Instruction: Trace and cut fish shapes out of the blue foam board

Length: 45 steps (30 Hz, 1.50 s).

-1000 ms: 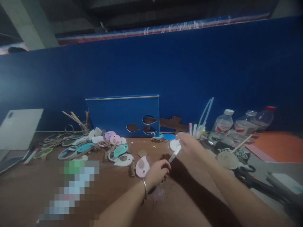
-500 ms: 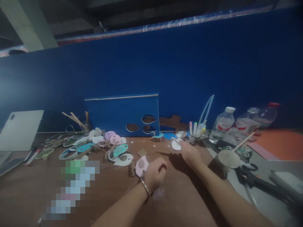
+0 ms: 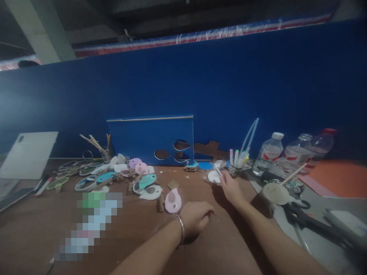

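My right hand (image 3: 231,188) reaches to the back of the table, its fingers closed on a thin white stick (image 3: 218,170) beside a round white piece (image 3: 213,177). Nearer to me, my left hand (image 3: 197,217), with a bracelet at the wrist, rests low over the table, its fingers loosely bent and apart with nothing in them. Just left of it lies a pink drop-shaped piece (image 3: 173,201) with a darker round spot. A small brown cardboard square (image 3: 172,185) is behind that piece.
Many drop-shaped pieces pile up at the left, including a teal one (image 3: 147,181). A blue board (image 3: 143,141) with cut-outs stands behind. At the right are bottles (image 3: 268,154), a cup of markers (image 3: 235,169), black scissors (image 3: 312,221) and a tape roll (image 3: 277,194).
My left hand has moved slightly right and its fingers have loosened, uncovering more of the pink piece. The white stick now shows in my right hand. The view has shifted slightly.
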### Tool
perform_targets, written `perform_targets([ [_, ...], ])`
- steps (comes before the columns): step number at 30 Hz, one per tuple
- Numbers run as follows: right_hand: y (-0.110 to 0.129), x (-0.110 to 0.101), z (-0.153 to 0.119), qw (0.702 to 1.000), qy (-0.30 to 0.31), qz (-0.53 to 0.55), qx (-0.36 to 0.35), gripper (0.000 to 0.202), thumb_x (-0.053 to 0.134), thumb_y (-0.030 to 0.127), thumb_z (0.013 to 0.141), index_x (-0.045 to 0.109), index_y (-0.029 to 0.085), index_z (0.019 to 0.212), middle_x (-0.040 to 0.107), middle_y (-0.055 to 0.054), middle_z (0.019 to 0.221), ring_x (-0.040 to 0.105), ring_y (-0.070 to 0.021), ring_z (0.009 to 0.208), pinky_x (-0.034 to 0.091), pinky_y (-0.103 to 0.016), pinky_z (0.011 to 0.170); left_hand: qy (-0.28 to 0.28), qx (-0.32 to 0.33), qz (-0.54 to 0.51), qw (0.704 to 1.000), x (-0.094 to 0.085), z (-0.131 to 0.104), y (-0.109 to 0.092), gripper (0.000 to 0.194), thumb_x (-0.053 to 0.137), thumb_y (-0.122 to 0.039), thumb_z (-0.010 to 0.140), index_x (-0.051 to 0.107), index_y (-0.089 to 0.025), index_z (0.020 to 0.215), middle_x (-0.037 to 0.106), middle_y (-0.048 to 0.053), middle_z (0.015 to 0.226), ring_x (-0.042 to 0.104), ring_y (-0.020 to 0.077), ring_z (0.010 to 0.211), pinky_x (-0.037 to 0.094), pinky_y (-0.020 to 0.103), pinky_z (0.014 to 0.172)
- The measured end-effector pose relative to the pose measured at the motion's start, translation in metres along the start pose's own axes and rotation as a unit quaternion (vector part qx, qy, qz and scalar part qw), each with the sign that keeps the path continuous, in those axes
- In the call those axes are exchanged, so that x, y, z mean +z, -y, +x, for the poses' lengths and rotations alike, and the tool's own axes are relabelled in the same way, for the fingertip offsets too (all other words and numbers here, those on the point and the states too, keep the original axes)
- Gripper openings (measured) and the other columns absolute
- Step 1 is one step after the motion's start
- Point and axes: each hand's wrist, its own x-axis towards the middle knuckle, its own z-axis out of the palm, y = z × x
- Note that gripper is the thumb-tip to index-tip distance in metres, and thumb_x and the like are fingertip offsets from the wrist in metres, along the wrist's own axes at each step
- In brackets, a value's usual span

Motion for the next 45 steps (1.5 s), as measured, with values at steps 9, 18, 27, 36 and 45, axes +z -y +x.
perform_targets([
  [9, 0.006, 0.019, 0.001, 0.933, 0.057, 0.338, 0.110, 0.034, 0.052, 0.051, 0.075, 0.058, 0.017, 0.079, 0.053, -0.001, 0.059, 0.044, -0.0109, 0.044, 0.033, -0.023, 0.039, 0.019, 0.008, -0.003, 1.000, 0.000, 0.003, 0.000, 0.025, 0.047, -0.017, 0.077, 0.061, -0.023, 0.097, 0.066, 0.000, 0.091, 0.060, 0.0158, 0.081, 0.041, 0.024, 0.074],
  [18, 0.009, 0.023, -0.005, 0.866, 0.115, 0.455, 0.173, 0.034, 0.057, 0.051, 0.075, 0.054, 0.019, 0.086, 0.044, 0.006, 0.054, 0.031, -0.0043, 0.037, 0.020, -0.016, 0.034, 0.054, 0.016, 0.018, 0.998, -0.001, 0.004, 0.000, 0.025, 0.047, -0.015, 0.078, 0.059, -0.023, 0.097, 0.065, 0.000, 0.096, 0.059, 0.0159, 0.087, 0.041, 0.024, 0.075],
  [27, 0.014, 0.025, -0.009, 0.868, 0.123, 0.453, 0.162, 0.032, 0.067, 0.042, 0.065, 0.054, 0.018, 0.081, 0.040, 0.009, 0.053, 0.026, -0.0026, 0.037, 0.012, -0.015, 0.035, 0.055, 0.027, 0.015, 0.998, 0.003, 0.006, 0.003, 0.025, 0.047, -0.012, 0.077, 0.060, -0.023, 0.095, 0.065, 0.000, 0.096, 0.059, 0.0153, 0.087, 0.041, 0.023, 0.075],
  [36, 0.013, 0.024, -0.007, 0.865, 0.106, 0.458, 0.174, 0.037, 0.069, 0.049, 0.063, 0.052, 0.018, 0.073, 0.034, 0.011, 0.046, 0.020, -0.0019, 0.034, 0.009, -0.016, 0.034, 0.059, 0.033, 0.019, 0.998, 0.002, 0.005, 0.001, 0.024, 0.048, -0.012, 0.076, 0.061, -0.023, 0.092, 0.066, 0.000, 0.094, 0.060, 0.0157, 0.087, 0.041, 0.023, 0.075],
  [45, 0.014, 0.023, -0.001, 0.850, 0.073, 0.471, 0.224, 0.048, 0.051, 0.065, 0.073, 0.037, 0.022, 0.058, 0.033, 0.008, 0.041, 0.026, -0.0060, 0.032, 0.021, -0.020, 0.031, 0.061, 0.038, 0.021, 0.997, 0.003, 0.005, 0.002, 0.023, 0.048, -0.012, 0.076, 0.063, -0.023, 0.091, 0.065, 0.000, 0.091, 0.059, 0.0156, 0.084, 0.041, 0.023, 0.075],
])
